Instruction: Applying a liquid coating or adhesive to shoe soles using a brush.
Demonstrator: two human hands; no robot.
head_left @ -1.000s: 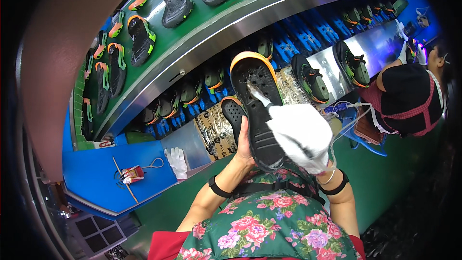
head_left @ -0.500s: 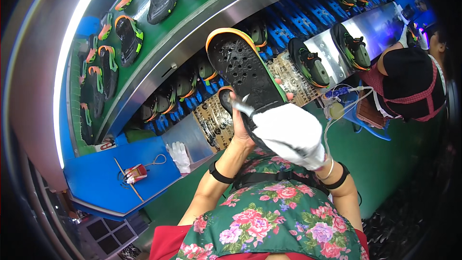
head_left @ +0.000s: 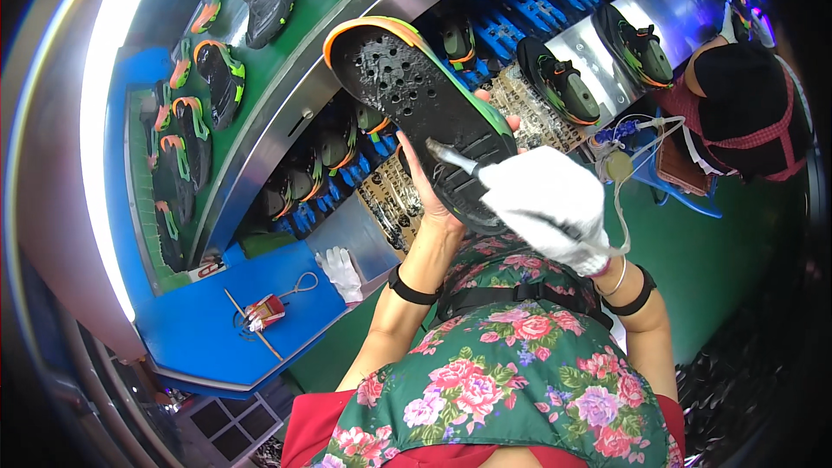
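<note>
A black shoe sole [head_left: 416, 113] with orange and green edging and several round holes hangs in front of me, tilted, its wet-looking face toward me. My bare left hand [head_left: 433, 195] is closed around it from beneath, thumb along the left edge and fingertips showing past the right edge. In a white glove, my right hand [head_left: 550, 199] grips a slim brush [head_left: 455, 159] with a metal neck. The brush tip is at the middle of the sole. A thin pale tube [head_left: 626, 230] passes by my gloved wrist.
Finished-looking sandals [head_left: 559, 82] stand on the bench ahead, beside blue holders [head_left: 542, 4]. More soles [head_left: 221, 78] lie on a green conveyor [head_left: 286, 69] at upper left. A blue side table [head_left: 199, 321] carries a red box and a white glove [head_left: 340, 273]. A co-worker [head_left: 745, 108] sits at right.
The brush tip has gone from the sole's left edge to its middle. The sole has shifted left and upward in view and turned slightly. Both hands keep their hold.
</note>
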